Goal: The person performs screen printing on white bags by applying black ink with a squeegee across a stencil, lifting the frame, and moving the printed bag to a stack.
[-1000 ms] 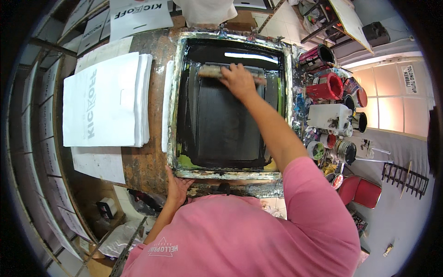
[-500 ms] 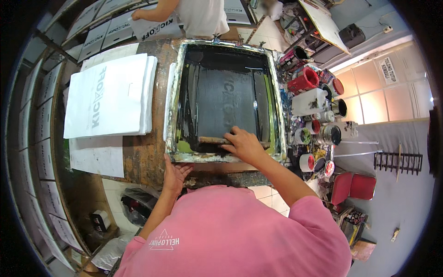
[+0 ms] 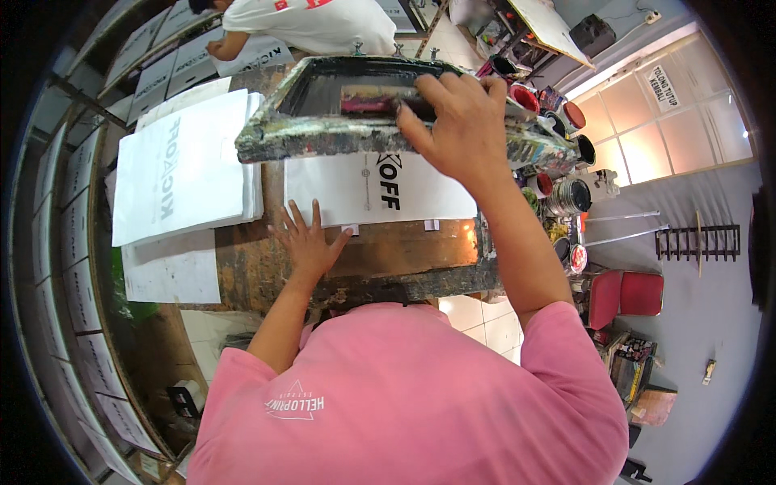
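Observation:
A screen-printing frame (image 3: 311, 144) with ink-stained rails is tilted up, its near edge raised off the table. My right hand (image 3: 462, 129) is closed over that near rail, fingers hooked inside. A squeegee (image 3: 373, 99) with a wooden handle rests inside the frame beside my right thumb; whether my hand touches it I cannot tell. Under the raised frame lies a white sheet (image 3: 327, 190) with black lettering, partly hidden. My left hand (image 3: 309, 249) is open, fingers spread, at the sheet's near left corner.
A stack of printed white sheets (image 3: 182, 174) sits on the worn table (image 3: 250, 259) to the left. Ink pots (image 3: 570, 196) crowd the right side. Racks of sheets (image 3: 77, 267) stand at far left. Across the table, a person in a white shirt (image 3: 311, 28) handles sheets.
The frame's near side has risen, uncovering the printed sheet. My right hand has gone from the squeegee to the frame rail. My left hand has moved onto the sheet's near corner.

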Available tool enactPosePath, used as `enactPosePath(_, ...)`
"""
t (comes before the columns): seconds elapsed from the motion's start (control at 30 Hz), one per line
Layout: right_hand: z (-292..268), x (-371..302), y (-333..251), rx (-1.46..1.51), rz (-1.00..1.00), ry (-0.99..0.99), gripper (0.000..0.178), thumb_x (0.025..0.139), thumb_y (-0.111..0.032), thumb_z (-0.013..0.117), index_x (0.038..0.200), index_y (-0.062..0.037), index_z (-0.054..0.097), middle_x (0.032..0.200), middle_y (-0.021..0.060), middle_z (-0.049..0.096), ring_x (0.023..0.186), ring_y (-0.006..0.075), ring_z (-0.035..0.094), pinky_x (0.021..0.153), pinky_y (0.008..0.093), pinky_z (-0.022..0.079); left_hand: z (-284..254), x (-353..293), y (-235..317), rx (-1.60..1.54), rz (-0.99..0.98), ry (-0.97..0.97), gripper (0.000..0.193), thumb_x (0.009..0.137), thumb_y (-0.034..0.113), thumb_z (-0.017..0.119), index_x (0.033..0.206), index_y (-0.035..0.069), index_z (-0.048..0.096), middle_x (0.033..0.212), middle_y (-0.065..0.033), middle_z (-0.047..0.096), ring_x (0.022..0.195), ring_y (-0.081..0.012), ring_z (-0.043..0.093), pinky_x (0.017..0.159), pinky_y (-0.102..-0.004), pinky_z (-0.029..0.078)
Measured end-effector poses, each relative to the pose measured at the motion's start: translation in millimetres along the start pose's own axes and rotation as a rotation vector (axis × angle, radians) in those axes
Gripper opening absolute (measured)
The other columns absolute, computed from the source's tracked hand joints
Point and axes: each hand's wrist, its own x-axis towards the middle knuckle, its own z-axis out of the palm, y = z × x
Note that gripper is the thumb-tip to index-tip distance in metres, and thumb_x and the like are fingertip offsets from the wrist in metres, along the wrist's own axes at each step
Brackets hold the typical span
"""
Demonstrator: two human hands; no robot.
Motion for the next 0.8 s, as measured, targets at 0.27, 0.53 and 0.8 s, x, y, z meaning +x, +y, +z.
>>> enactPosePath(0.27, -4.9, 38.0, 12.0, 0.008, 0.034, -0.041, 0.036, 0.086, -0.044, 0.069, 0.085, -0.0082, 0.071, 0.073, 0.0072, 0.064, 0.074, 0.0282, 0.064, 0.085, 0.0477, 0.037, 16.6, 12.4, 5.6, -0.167, 0.109, 0.179, 0.099, 0.092, 0.075, 0.056, 0.154, -0.001, 0.044, 0.161, -0.0212, 0.042, 0.157, -0.0350, 0.026, 0.121, -0.0710, -0.001)
enactPosePath(0.53, -5.5, 72.1, 25.3, 0.049, 0.048, -0.069, 0.038, 0.086, -0.043, 0.070, 0.086, -0.0058, 0.071, 0.074, 0.0108, 0.064, 0.074, 0.0307, 0.064, 0.083, 0.0475, 0.038, -55.7, 60.1, 4.5, -0.863, -0.076, 0.534, 0.053, 0.095, 0.009, 0.073, 0.145, 0.002, 0.058, 0.132, -0.0172, 0.069, 0.097, -0.0217, 0.072, 0.081, -0.0348, 0.059)
enactPosePath(0.8, -7.0, 61.6, 21.1, 0.075, 0.078, -0.073, 0.035, 0.085, -0.040, 0.072, 0.095, -0.0062, 0.072, 0.082, 0.0093, 0.066, 0.081, 0.0289, 0.064, 0.086, 0.0458, 0.040, -86.3, 25.3, -191.2, -1.127, -0.244, 0.514, 0.077, 0.086, -0.012, 0.063, 0.158, 0.003, 0.040, 0.117, -0.0131, 0.067, 0.076, -0.0103, 0.062, 0.065, -0.0247, 0.051)
